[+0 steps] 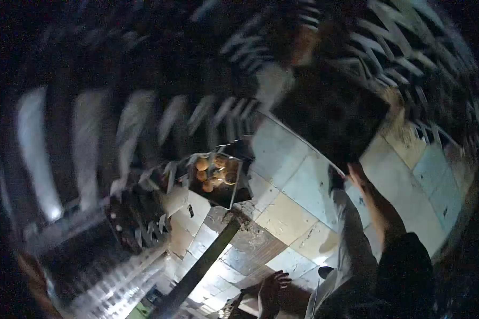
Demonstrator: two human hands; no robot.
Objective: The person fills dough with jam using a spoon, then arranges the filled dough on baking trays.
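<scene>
The view is dark and motion-blurred. My right hand (359,178) reaches out from a dark sleeve at the right, over a pale tiled floor (287,218). Its fingers are at the top edge of a pale cloth (348,239) that hangs down along my forearm, and they appear closed on it. A bare foot (274,282) rests on the tiles below. My left hand does not show.
An open box (234,191) holding several round orange things (213,173) sits on the floor at centre. A dark bar (197,271) slants across the tiles. White slatted grilles (117,127) blur across the left and top. A dark mass (330,111) lies beyond the hand.
</scene>
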